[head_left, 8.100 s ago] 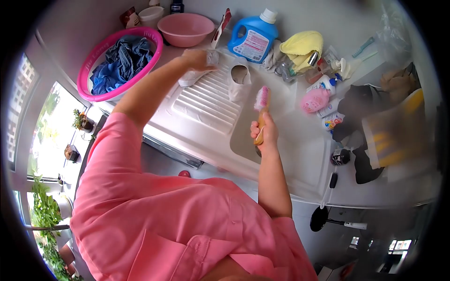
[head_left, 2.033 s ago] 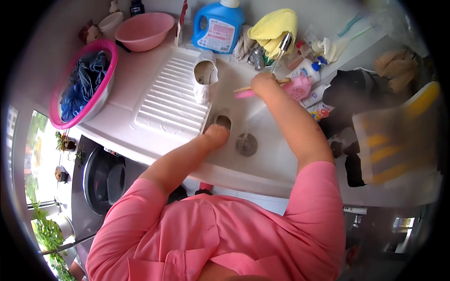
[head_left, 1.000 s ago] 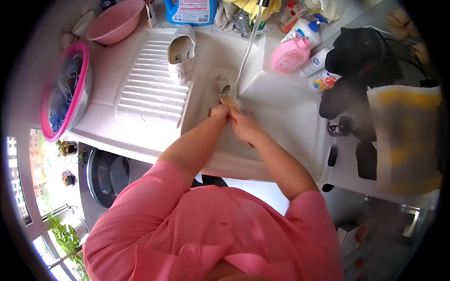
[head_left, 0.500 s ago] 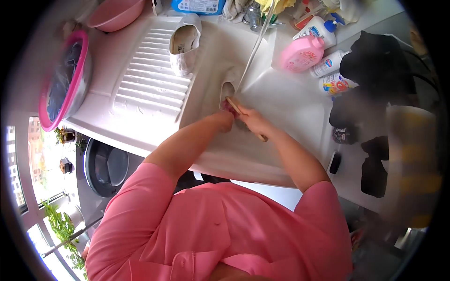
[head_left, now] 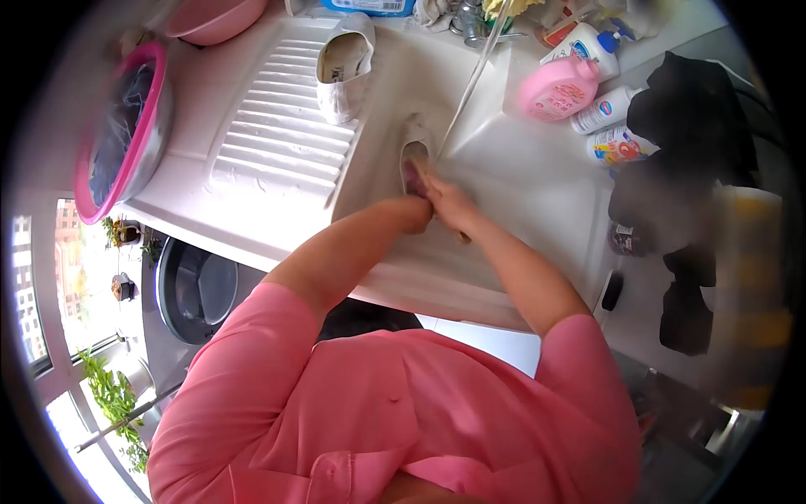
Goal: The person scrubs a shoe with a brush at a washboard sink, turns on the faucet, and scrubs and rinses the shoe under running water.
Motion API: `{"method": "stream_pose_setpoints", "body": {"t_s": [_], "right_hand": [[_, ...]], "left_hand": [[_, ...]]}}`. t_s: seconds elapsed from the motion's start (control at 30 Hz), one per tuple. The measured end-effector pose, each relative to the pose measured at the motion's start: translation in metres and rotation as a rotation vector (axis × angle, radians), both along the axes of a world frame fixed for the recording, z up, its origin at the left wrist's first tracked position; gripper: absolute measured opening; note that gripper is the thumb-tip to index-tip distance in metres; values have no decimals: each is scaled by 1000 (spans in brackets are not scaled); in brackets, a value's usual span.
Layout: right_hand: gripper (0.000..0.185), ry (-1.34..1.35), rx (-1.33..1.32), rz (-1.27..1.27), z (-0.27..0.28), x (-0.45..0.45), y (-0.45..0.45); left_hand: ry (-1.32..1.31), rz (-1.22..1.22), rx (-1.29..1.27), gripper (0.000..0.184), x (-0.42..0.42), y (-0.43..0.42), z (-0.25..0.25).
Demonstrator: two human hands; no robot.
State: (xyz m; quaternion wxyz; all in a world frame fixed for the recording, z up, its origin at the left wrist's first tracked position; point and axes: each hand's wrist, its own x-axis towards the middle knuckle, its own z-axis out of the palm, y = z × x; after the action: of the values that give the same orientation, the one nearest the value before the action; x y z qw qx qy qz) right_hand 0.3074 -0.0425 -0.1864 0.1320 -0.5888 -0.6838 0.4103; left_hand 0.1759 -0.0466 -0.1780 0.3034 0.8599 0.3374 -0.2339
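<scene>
A white slip-on shoe lies in the sink basin, its toe pointing away from me. My left hand is closed at the heel end of this shoe, its fingers mostly hidden by the wrist. Wrapped round a wooden-handled brush, my right hand is beside the left one. The brush's front end is over the shoe's side and opening; its bristles cannot be seen. A second white shoe rests on the ribbed drainboard, left of the basin.
Several bottles, one a pink bottle, line the right rim. A thin hose hangs from the tap area into the sink. At left stands a pink-rimmed basin with dark cloth. Black cloths lie at right.
The brush has turned and moved slightly forward along the shoe, more in line with it. Both hands stay close together at the shoe. The whole view has shifted a little.
</scene>
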Motion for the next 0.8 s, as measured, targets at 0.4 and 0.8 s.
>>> {"method": "stream_pose_setpoints", "body": {"t_s": [0.4, 0.8], "right_hand": [[47, -163, 43, 6, 22, -12, 7], [40, -181, -79, -51, 6, -12, 42]], "left_hand": [[-147, 184, -193, 35, -2, -1, 9], [-183, 265, -88, 51, -8, 2, 5]]}}
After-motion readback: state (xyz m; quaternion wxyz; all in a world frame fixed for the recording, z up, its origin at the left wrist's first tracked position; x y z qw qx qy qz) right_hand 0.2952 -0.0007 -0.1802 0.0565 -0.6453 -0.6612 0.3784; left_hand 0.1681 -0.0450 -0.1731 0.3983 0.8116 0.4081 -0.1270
